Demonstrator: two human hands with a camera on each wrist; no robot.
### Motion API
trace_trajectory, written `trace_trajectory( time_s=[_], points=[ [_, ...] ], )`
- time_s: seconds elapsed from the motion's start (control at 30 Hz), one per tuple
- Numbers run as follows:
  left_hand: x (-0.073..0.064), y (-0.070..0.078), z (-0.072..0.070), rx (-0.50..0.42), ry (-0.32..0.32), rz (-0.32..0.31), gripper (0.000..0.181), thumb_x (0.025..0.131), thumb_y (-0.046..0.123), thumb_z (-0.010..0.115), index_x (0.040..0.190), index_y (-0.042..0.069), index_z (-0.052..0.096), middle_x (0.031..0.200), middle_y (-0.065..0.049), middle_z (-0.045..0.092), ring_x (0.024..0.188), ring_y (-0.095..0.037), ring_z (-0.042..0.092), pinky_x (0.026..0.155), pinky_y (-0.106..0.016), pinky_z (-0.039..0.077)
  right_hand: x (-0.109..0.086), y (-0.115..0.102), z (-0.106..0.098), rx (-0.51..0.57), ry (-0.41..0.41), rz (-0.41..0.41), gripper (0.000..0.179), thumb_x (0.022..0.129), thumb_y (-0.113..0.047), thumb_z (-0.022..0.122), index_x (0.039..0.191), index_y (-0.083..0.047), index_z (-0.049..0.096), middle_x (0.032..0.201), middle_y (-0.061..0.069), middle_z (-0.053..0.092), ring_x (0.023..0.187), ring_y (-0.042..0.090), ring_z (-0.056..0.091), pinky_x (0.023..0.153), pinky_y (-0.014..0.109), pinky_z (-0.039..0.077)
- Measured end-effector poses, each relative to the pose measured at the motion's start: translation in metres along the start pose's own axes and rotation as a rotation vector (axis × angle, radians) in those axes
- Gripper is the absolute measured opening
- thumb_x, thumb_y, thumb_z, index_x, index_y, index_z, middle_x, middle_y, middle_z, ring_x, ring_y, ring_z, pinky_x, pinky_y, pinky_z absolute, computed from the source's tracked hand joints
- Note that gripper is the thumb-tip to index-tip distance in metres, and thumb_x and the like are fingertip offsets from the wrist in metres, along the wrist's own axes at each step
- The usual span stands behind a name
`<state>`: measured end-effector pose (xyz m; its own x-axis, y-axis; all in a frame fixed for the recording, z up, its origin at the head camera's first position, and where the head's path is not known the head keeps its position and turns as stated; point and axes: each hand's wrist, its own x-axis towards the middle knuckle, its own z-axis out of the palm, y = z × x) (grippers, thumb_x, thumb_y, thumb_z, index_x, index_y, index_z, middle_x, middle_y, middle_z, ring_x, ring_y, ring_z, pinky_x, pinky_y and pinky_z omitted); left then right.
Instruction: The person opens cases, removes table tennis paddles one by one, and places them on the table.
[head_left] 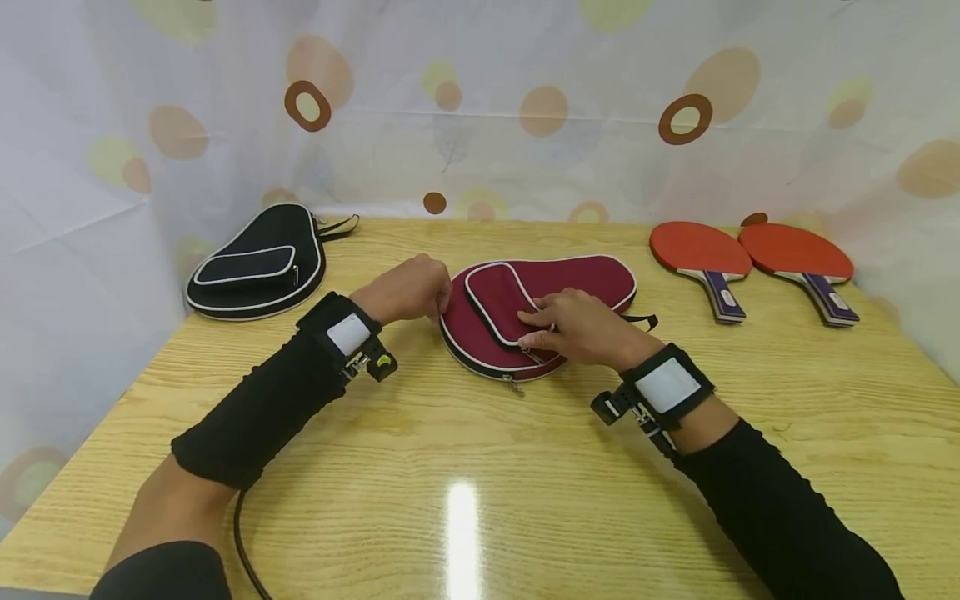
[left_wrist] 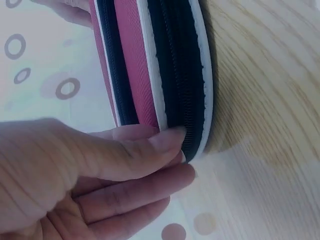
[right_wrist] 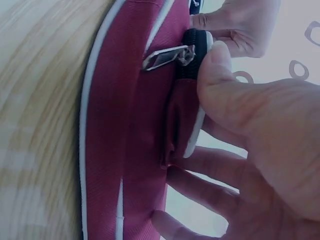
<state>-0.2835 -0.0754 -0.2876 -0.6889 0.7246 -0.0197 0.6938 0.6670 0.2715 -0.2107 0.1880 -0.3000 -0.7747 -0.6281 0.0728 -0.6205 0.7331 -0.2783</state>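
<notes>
A maroon table tennis paddle case [head_left: 573, 275] with white piping lies flat on the wooden table, its raised pocket [head_left: 498, 292] facing up. At the case's left rim my left hand [head_left: 408, 289] pinches the edge, the thumb lying along the black zipper band [left_wrist: 175, 75] in the left wrist view. My right hand [head_left: 581, 332] rests over the pocket's right side with fingers spread. Its thumb touches the pocket's corner beside a metal zipper pull [right_wrist: 170, 56], while the other fingertips press on the maroon fabric.
A black paddle case [head_left: 255, 229] with a wrist strap stands at the back left. Two red paddles [head_left: 697, 247] with purple handles lie at the back right. Behind the table [head_left: 360, 500] hangs a dotted white curtain [head_left: 480, 108]. A cable [head_left: 243, 542] trails beside the left forearm.
</notes>
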Motion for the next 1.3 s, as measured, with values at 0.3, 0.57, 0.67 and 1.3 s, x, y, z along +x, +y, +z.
trace_trajectory(
  time_s=[0.3,0.57,0.67,1.3],
  points=[
    [0.004,-0.001,0.002,-0.041,-0.01,-0.151,0.03,0.089,-0.002,0.056,0.061,0.007,0.057,0.058,0.002,0.037,0.054,-0.012,0.034,0.053,-0.025,0.029,0.01,-0.008,0.01,-0.051,0.083,0.043,0.04,0.095,-0.028,0.071,0.124,0.001,0.07,0.097,0.018,0.074,0.09,0.03,0.067,0.078,0.042,0.052],
    [0.008,0.002,0.006,-0.048,-0.024,-0.157,0.031,0.098,0.024,0.068,0.077,0.001,0.072,0.058,0.001,0.052,0.055,-0.011,0.045,0.055,-0.024,0.034,0.017,-0.017,0.012,-0.129,0.112,0.131,0.043,0.097,-0.036,0.067,0.127,-0.004,0.069,0.075,0.01,0.062,0.074,0.025,0.053,0.063,0.037,0.042],
    [0.009,0.002,0.007,-0.043,-0.02,-0.155,0.031,0.099,0.023,0.066,0.077,0.001,0.071,0.059,0.001,0.052,0.056,-0.012,0.045,0.056,-0.024,0.035,0.018,-0.019,0.013,-0.134,0.119,0.153,0.044,0.097,-0.037,0.067,0.127,-0.005,0.069,0.072,0.009,0.061,0.076,0.026,0.054,0.06,0.036,0.042],
    [0.027,-0.007,0.016,-0.065,0.014,-0.22,0.027,0.104,0.016,0.056,0.09,-0.002,0.069,0.069,-0.005,0.055,0.062,-0.014,0.049,0.058,-0.024,0.037,0.034,-0.022,0.022,-0.195,0.246,0.203,0.041,0.096,-0.042,0.068,0.114,-0.006,0.077,0.086,0.016,0.074,0.078,0.036,0.062,0.059,0.049,0.055]
  ],
)
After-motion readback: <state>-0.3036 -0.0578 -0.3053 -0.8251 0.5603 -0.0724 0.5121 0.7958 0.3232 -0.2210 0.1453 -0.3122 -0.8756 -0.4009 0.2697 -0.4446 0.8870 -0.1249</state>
